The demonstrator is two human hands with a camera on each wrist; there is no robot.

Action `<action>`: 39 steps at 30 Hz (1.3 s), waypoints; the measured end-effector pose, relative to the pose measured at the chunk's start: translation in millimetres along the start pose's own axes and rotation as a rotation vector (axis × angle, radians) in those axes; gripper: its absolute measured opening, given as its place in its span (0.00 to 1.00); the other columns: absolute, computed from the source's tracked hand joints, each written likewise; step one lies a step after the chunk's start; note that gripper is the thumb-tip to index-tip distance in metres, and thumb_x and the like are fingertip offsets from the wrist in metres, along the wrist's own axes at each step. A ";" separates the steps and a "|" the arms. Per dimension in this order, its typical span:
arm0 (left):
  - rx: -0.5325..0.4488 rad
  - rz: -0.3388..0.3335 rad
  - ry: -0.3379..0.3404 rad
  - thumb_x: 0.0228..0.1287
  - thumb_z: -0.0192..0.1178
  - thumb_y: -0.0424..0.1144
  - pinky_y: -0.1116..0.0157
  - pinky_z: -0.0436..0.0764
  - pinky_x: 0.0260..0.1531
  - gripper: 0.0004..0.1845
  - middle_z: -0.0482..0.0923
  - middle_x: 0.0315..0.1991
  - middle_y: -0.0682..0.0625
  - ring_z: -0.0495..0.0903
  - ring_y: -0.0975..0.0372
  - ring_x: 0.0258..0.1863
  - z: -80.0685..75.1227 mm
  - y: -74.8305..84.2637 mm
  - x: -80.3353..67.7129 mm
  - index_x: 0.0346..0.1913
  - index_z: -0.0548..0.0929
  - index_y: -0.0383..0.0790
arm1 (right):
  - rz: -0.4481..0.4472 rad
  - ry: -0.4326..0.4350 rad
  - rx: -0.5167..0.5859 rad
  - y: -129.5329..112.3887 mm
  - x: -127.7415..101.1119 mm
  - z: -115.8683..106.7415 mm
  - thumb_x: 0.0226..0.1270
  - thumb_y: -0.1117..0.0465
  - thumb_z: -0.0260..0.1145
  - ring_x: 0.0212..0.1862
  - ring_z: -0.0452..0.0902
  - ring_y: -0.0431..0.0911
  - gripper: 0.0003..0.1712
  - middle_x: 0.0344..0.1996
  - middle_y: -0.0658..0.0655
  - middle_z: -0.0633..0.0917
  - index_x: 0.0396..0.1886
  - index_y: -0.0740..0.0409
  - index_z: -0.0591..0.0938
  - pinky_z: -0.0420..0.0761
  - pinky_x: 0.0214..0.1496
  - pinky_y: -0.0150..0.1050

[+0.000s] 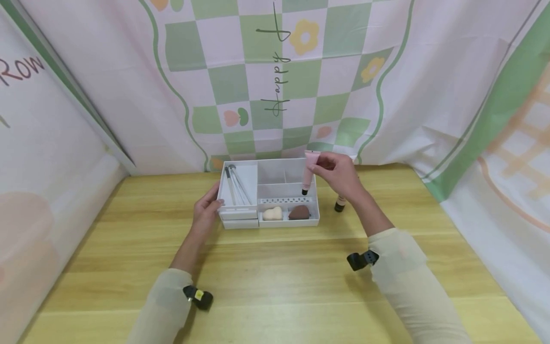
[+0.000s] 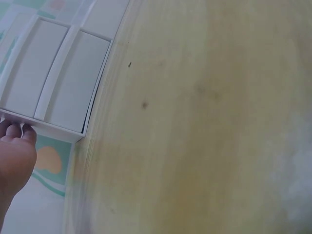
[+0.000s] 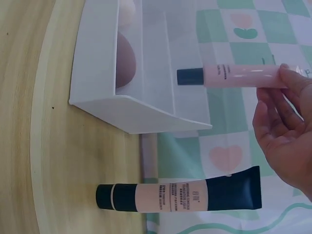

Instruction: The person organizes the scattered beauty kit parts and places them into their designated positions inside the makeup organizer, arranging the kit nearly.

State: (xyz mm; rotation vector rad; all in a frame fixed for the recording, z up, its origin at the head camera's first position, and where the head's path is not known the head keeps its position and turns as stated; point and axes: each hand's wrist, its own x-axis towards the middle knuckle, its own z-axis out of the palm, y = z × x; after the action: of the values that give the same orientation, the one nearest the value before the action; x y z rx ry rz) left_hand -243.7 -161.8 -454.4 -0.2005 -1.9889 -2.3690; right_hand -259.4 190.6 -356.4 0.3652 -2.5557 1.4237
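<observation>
My right hand (image 1: 339,174) pinches a pink squeeze tube (image 3: 239,75) with a black cap near its crimped end, cap pointing down, above the right compartments of a white desktop organizer (image 1: 240,224). My left hand (image 1: 206,210) rests against the organizer's left side, its fingertips hidden behind the wall in the left wrist view. In the organizer's front compartments lie a cream makeup sponge (image 1: 272,213) and a brown makeup sponge (image 1: 299,212). Makeup brushes (image 1: 238,184) lie in the left top tray.
A beige-and-black foundation tube (image 3: 170,197) stands cap-down on the wooden table (image 1: 266,286), right of the organizer and partly behind my right wrist in the head view. A checked curtain (image 1: 266,81) hangs behind the table.
</observation>
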 end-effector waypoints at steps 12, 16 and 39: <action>-0.025 0.006 -0.002 0.69 0.46 0.23 0.67 0.68 0.75 0.32 0.54 0.81 0.40 0.55 0.50 0.81 -0.2 -0.3 -1.2 0.76 0.59 0.30 | 0.039 -0.036 0.062 0.9 21.3 12.3 0.73 0.54 0.65 0.46 0.80 0.39 0.21 0.53 0.65 0.87 0.59 0.62 0.83 0.82 0.46 0.24; -0.032 -0.001 -0.003 0.69 0.46 0.24 0.69 0.69 0.74 0.32 0.54 0.81 0.40 0.55 0.49 0.81 -0.8 -0.4 -1.4 0.77 0.59 0.30 | 0.033 -0.027 0.084 0.2 27.5 17.3 0.73 0.57 0.66 0.45 0.80 0.38 0.21 0.53 0.67 0.86 0.58 0.64 0.83 0.81 0.44 0.23; 0.001 -0.012 0.029 0.69 0.48 0.24 0.64 0.67 0.77 0.32 0.57 0.80 0.41 0.58 0.51 0.81 0.9 0.7 0.9 0.76 0.61 0.32 | 0.045 -0.009 0.117 -0.2 58.7 40.2 0.73 0.63 0.64 0.52 0.80 0.52 0.18 0.53 0.69 0.85 0.58 0.68 0.82 0.82 0.49 0.29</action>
State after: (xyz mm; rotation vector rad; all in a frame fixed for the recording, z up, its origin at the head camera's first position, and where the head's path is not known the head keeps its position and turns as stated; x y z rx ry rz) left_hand -244.4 -161.0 -453.5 -0.1539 -1.9844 -2.3638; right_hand -317.1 149.2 -360.4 0.3343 -2.5095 1.5959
